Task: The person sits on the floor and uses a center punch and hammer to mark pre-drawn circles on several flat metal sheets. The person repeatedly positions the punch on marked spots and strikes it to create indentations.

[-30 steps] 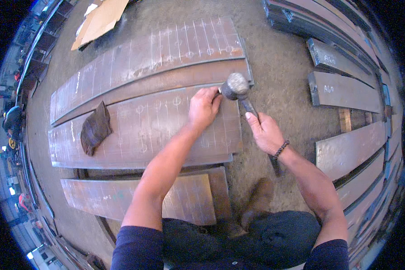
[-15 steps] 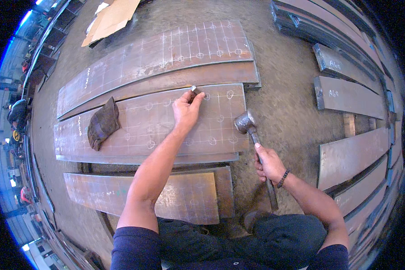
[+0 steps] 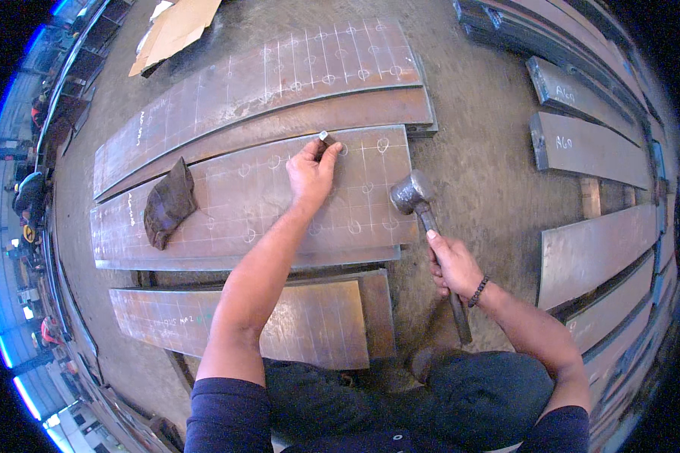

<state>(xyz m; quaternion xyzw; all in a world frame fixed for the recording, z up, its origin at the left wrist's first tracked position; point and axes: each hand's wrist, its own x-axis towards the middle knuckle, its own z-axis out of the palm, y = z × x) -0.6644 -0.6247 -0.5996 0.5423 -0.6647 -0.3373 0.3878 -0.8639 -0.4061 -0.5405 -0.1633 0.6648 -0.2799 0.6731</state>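
Observation:
My left hand (image 3: 312, 175) is closed around a short steel punch (image 3: 324, 137), holding it over a brown steel plate (image 3: 279, 198), close to the plate's far edge. The punch's lower tip is hidden by my fingers. White chalk lines and small circles mark the plate. To the right, my right hand (image 3: 456, 266) grips the handle of a hammer (image 3: 410, 192) with a heavy, worn metal head. That head is in the air by the plate's right end. A dark, crumpled glove-like cloth (image 3: 169, 204) lies on the left part of the plate.
Another chalk-marked plate (image 3: 279, 72) lies beyond, on a further plate. A shorter plate (image 3: 310, 317) is nearer my legs. Thick steel bars (image 3: 589, 151) and plates (image 3: 601, 249) line the right side. Flattened cardboard (image 3: 175, 34) rests on the floor at the far left.
The whole view has shifted slightly, with the plates now higher in the picture. The hammer head appears a little larger and tilted differently. Both hands keep their grips.

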